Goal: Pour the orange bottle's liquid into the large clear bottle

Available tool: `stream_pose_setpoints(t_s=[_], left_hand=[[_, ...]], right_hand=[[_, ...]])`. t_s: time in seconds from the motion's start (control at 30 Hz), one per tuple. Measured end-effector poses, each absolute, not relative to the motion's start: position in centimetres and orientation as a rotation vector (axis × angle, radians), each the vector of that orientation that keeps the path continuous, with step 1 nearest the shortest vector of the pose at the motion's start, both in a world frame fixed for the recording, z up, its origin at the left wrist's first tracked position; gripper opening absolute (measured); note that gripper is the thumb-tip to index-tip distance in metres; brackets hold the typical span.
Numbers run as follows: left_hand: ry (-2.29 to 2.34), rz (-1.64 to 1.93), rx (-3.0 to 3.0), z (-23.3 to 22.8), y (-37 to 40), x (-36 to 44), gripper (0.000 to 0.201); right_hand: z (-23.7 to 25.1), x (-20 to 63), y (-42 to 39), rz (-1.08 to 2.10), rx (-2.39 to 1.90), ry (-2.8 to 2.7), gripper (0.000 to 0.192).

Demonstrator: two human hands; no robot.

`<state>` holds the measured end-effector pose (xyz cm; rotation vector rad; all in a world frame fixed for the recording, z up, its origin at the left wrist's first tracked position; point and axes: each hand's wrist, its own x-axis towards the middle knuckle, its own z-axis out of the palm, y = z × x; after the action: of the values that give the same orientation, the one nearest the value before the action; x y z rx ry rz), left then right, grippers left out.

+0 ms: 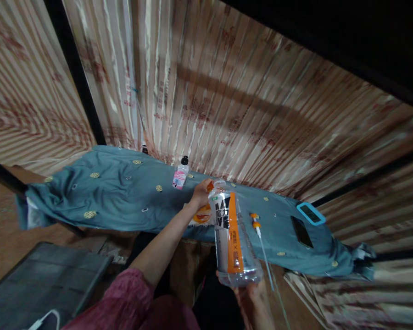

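A large clear plastic bottle (229, 233) with a silver and orange label is tilted in front of me, its neck pointing away. My right hand (249, 295) grips it at the base. By the open-looking neck, my left hand (201, 195) is closed around a small orange piece (210, 186), whose kind I cannot make out. Under my left wrist lies an orange and white item (203, 214), partly hidden by the arm and bottle. To the right of the bottle, an orange-and-white pump head (256, 221) with a long thin tube rests on the blue cloth.
The blue patterned cloth (120, 201) covers a narrow table. A small bottle with a black cap (181, 174) stands at the back. A dark phone (301, 231) and a blue-framed device (310, 213) lie at right. Dark poles and a curtain (206, 101) enclose the space.
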<state>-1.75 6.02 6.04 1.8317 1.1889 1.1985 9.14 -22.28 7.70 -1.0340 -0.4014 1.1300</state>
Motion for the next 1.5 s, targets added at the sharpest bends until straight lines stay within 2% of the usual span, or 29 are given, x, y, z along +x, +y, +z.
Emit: stream_pose_setpoints(t_s=[1.17,1.5], left_hand=[[1.192,1.184,1.892,6.29,5.90,-1.83,0.013],[1.169,1.204,1.890,6.13,5.81,-1.84,0.017]], right_hand=[[7.95,9.12,-22.06,1.171,-0.974,-0.440,0.055],[7.86,9.14,-22.31,1.184,-0.950,-0.429,0.047]])
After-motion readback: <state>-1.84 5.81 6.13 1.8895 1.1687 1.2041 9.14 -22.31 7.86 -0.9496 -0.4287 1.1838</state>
